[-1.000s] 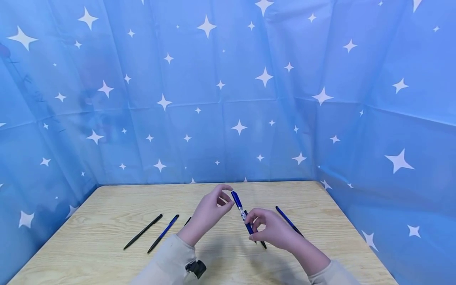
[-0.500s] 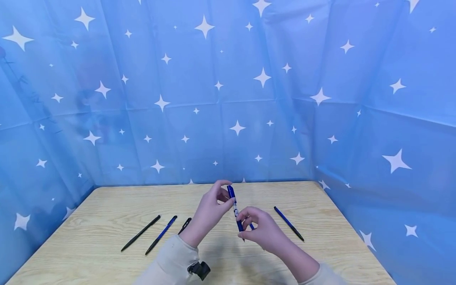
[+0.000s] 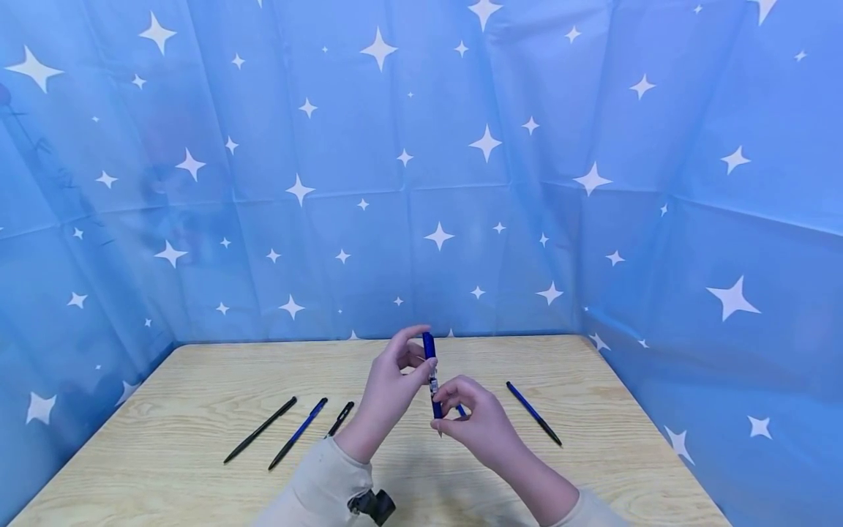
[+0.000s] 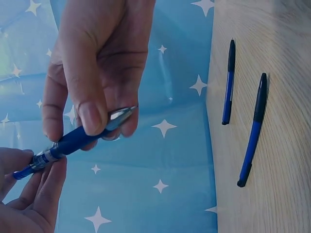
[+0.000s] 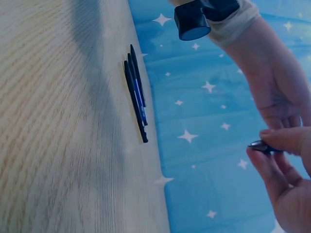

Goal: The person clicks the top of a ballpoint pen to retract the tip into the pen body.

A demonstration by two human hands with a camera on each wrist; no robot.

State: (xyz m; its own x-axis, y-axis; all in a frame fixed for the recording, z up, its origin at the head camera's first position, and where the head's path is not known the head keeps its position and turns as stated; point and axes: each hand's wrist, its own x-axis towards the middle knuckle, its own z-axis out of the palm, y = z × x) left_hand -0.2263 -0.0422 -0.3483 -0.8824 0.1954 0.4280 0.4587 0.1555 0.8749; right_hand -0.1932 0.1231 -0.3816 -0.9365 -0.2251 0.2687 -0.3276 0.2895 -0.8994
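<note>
Above the table, both hands hold one blue pen (image 3: pixel 429 344) with a clear, silvery middle section, standing almost upright in the head view. My left hand (image 3: pixel 388 388) pinches its upper barrel between thumb and fingers, index finger at the top end. Lower down, my right hand (image 3: pixel 484 424) pinches the blue grip just above the silver tip. In the left wrist view the pen (image 4: pixel 75 140) slants, and its metal cone points toward the right hand's palm (image 4: pixel 104 53). The right wrist view shows only the tip end (image 5: pixel 260 145) between thumb and finger.
On the wooden table (image 3: pixel 217 380) at left lie a black pen (image 3: pixel 260 430), a blue-and-black pen (image 3: pixel 298 434) and another dark pen (image 3: pixel 340 419) partly behind the left arm. At right lies a blue-and-black pen (image 3: pixel 534 413); another (image 3: pixel 461 410) is mostly hidden by the right hand. A starry curtain (image 3: pixel 395 183) stands behind.
The left hand has come from beside the pen to grip its upper part. Both hands and the pen have moved left and slightly up, and the pen has turned more upright.
</note>
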